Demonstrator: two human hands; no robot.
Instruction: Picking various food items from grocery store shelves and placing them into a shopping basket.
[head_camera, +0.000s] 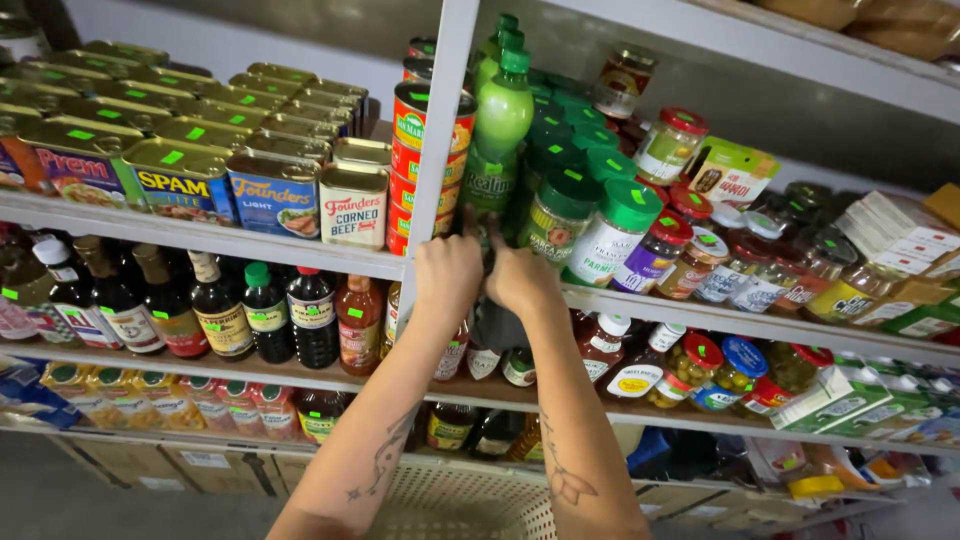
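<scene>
Both my arms reach up to the top shelf (250, 243). My left hand (447, 272) and my right hand (520, 275) meet at the foot of a tall green plastic bottle (500, 130) with a green cap, at the shelf's front edge just right of a white upright post (443, 120). The fingers of both hands curl around the bottle's base, which they hide. More green bottles stand in a row behind it. A jar with a green lid (560, 215) sits right beside my right hand.
Rectangular meat tins (180, 175) fill the top shelf on the left, with stacked round cans (410, 130) by the post. Jars with green and red lids (650, 240) crowd the right. Dark sauce bottles (265, 310) line the shelf below. A white plastic basket (470, 505) sits under my arms.
</scene>
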